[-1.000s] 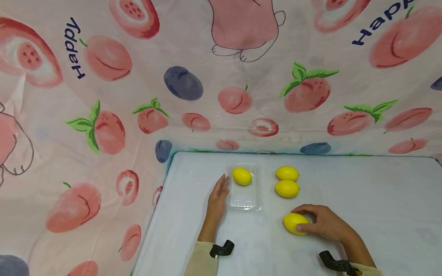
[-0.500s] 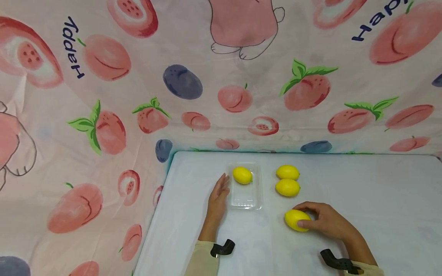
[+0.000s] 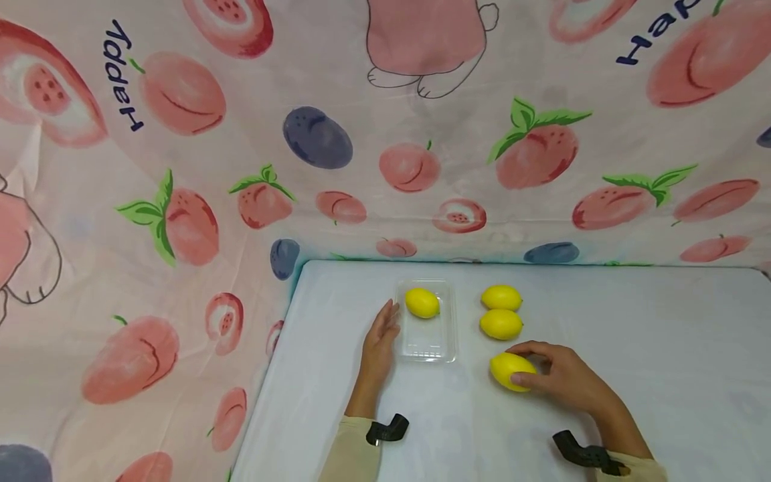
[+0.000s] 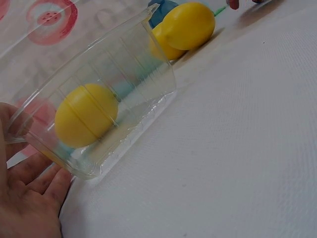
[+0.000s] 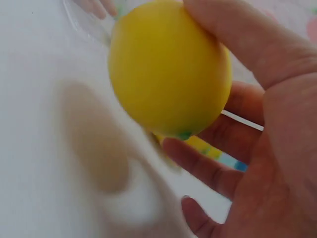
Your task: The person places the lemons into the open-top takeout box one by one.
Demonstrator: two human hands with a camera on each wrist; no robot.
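Between thumb and fingers, my right hand (image 3: 566, 376) pinches a yellow lemon (image 3: 509, 372). In the right wrist view this lemon (image 5: 166, 72) hangs over the white surface, its shadow apart from it. My left hand (image 3: 378, 343) lies along the left side of a clear plastic container (image 3: 429, 345), fingers fairly straight and touching or very near its rim. One lemon (image 3: 421, 303) sits in the far part of that container. To the container's right, two more lemons (image 3: 501, 325) lie close together, one behind the other.
The white table (image 3: 650, 335) ends at the back and left against a pink fruit-print cloth (image 3: 458, 134). Black wrist mounts (image 3: 388, 428) sit on both forearms.
My right hand has moved slightly forward with the lemon, a little nearer the pair of lemons. The left hand and the container have stayed in place. The head view has tilted slightly.
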